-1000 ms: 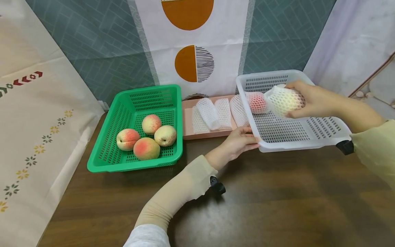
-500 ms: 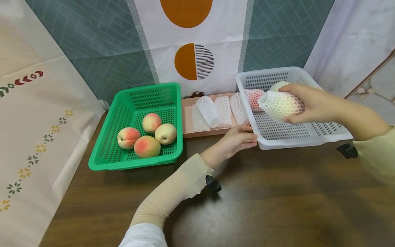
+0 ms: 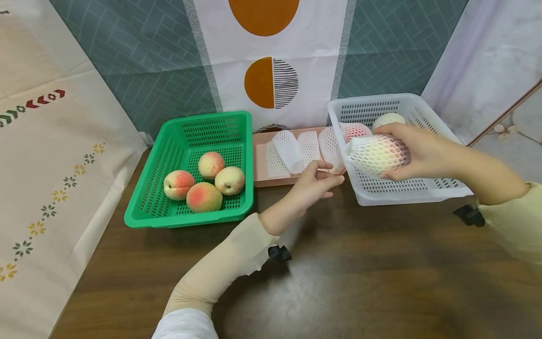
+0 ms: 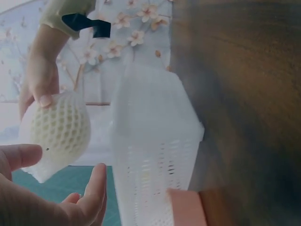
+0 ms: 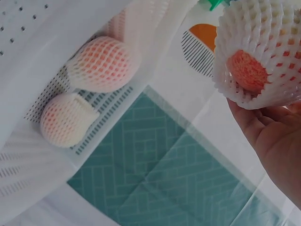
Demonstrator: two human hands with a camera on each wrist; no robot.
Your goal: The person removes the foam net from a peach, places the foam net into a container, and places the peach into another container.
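Note:
Above the white basket (image 3: 406, 197), my right hand (image 3: 417, 149) grips a peach in a white foam net (image 3: 377, 153); in the right wrist view, red skin shows through the net's open end. My left hand (image 3: 311, 186) is in front of the pink tray (image 3: 275, 182), its fingers loosely bent and holding nothing. The left wrist view has the netted peach (image 4: 61, 127) just beyond my left thumb and fingers. Two other netted peaches lie in the white basket, one reddish (image 5: 103, 63) and one paler (image 5: 68, 120).
A green basket (image 3: 186, 221) with several bare peaches stands on the left of the wooden table (image 3: 338, 282). Several foam nets (image 3: 288, 150) lie in the pink tray between the baskets. Patterned cloths (image 3: 169, 61) hang behind.
My right hand has lifted the netted peach and brought it left and nearer, uncovering the paler netted peach behind. My left hand has let go of the white basket's corner and moved left.

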